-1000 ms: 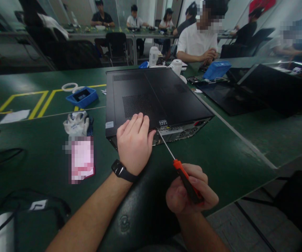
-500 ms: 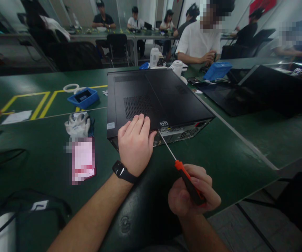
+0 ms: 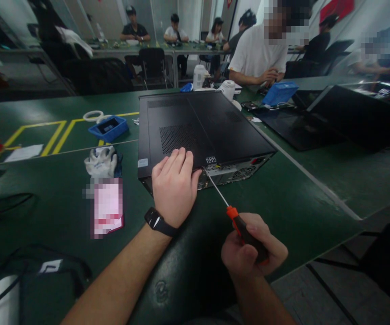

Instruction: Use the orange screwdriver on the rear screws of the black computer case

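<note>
A black computer case (image 3: 228,126) lies flat on the green table, its rear panel with ports and a fan grille facing me. Resting on the near edge of its top is my left hand (image 3: 174,187), fingers laid flat and thumb at the rear edge. My right hand (image 3: 254,246) is wrapped round the red and black handle of a screwdriver (image 3: 232,214). The screwdriver's thin shaft slants up to the rear edge of the case, close to my left thumb. What its tip meets is too small to make out.
Left of the case are grey work gloves (image 3: 102,162), a pink-edged pouch (image 3: 108,205) and a blue tray (image 3: 110,130). Dark panels (image 3: 360,117) and a blue box (image 3: 280,93) lie to the right. Across the table sits a person in a white shirt (image 3: 260,52).
My right hand has turned the screwdriver handle slightly and shifted a little to the right. The tip stays at the same spot, and my left hand is still on the case.
</note>
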The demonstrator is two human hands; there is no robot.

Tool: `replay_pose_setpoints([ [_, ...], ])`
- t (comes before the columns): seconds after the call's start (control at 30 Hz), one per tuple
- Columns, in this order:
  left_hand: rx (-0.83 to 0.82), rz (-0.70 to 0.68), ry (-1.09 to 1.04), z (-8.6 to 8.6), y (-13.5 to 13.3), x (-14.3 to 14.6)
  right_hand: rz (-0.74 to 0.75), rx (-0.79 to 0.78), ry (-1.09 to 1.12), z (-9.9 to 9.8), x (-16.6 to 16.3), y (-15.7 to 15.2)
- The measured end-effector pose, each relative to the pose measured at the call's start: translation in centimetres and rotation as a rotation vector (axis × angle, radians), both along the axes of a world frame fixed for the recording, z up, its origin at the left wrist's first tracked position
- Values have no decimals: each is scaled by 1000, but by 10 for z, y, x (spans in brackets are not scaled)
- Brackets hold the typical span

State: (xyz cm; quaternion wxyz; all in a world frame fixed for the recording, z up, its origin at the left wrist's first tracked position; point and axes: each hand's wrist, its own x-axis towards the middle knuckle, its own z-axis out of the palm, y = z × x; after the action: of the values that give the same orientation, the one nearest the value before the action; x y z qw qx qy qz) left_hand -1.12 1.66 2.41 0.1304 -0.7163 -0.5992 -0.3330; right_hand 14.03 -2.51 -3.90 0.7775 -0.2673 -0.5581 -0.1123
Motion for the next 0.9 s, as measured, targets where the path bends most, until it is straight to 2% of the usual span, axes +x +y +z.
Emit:
replay_pose_setpoints([
  [0.17, -5, 6, 13, -1, 0, 0, -18, 26, 58, 11, -9, 4],
  [0.43, 14, 8, 25, -3, 0, -1, -93, -37, -60, -5, 8, -3],
  [0.63, 13, 0, 8, -3, 0, -1, 8, 12, 10, 4, -1, 1],
  [0.73, 6, -8, -9, -2, 0, -1, -34, 28, 51, 6, -3, 0],
  [0.9, 4, -5, -14, -2, 0, 0, -74, -1, -85, -5, 6, -4],
])
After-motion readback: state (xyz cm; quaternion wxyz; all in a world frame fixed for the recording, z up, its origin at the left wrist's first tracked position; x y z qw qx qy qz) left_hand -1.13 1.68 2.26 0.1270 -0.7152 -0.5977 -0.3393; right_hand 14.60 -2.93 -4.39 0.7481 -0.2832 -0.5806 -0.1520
